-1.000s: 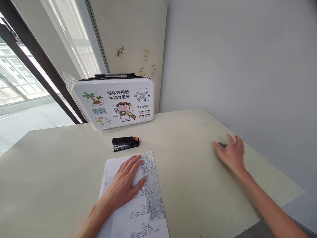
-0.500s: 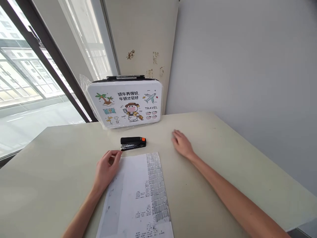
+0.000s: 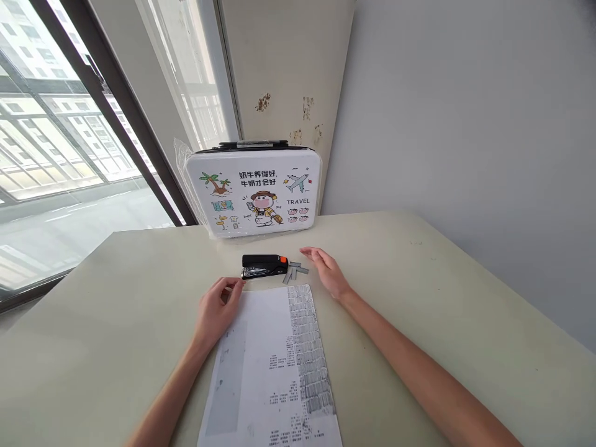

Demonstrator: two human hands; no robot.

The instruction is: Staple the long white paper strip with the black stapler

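Note:
My left hand rests at the top left corner of a printed sheet of paper, thumb and forefinger pinched together; whether anything is between them is hidden. Just beyond those fingertips lies a black stapler with an orange patch at its right end. Several grey strips of staples are scattered against that end. To the right of the strips is my right hand, its fingers stretched out and holding nothing I can see. Dense grey print runs down the sheet's right side.
A white cartoon-printed case in clear plastic wrap stands at the back of the pale table. A grey wall borders the right, and a dark-framed window the left.
The strips of staples now lie beside the stapler, where none showed before. My right hand has moved left toward them. My left hand stays at the paper's corner, while the view has shifted slightly.

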